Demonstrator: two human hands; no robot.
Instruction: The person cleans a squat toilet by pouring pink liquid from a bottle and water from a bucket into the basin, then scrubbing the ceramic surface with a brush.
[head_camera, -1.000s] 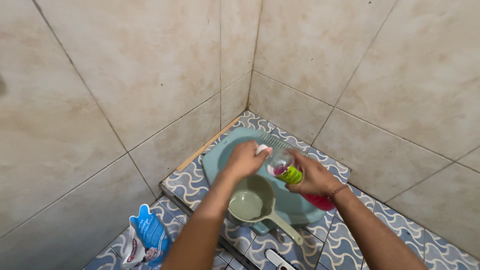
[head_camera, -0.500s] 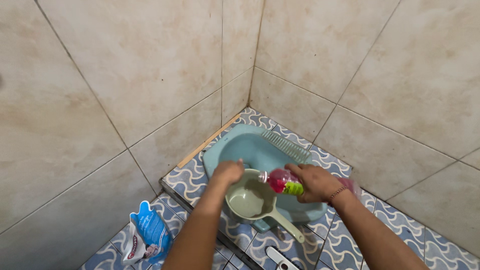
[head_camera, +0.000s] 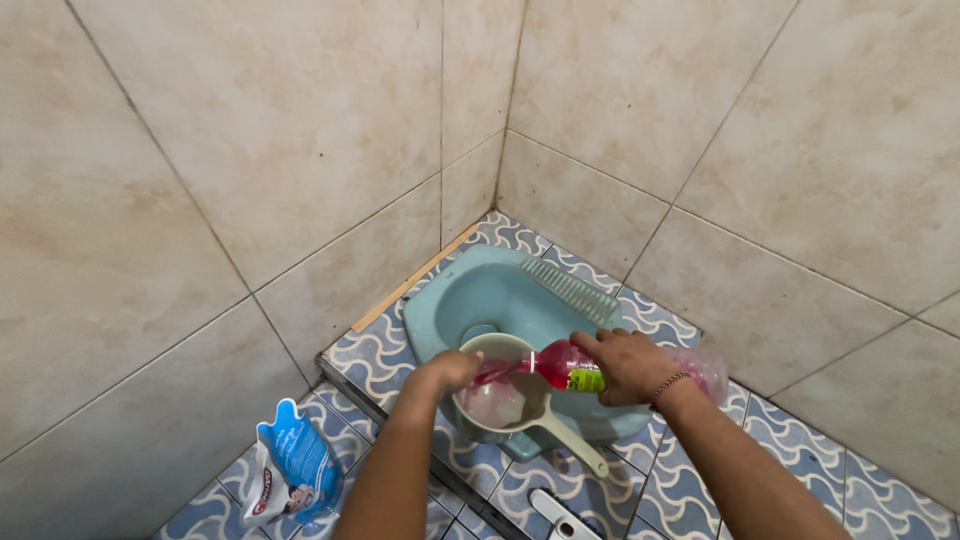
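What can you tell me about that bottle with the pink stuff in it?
The bottle is clear plastic with a green label band around its middle and red-pink liquid inside. The right hand grips it around the body and holds it tipped nearly on its side, neck pointing left. A pink stream runs from its open mouth into the pale green dipper, which the left hand steadies at the rim. Its base end looks mostly drained and see-through.

Clear glossy plastic bottle (head_camera: 570, 366) of pink liquid; matt green plastic dipper (head_camera: 510, 405). The squat pan (head_camera: 500, 295) looks like smooth glazed ceramic, the pouch (head_camera: 293, 470) shiny plastic film, and the wall tiles (head_camera: 250, 150) stained, satin.
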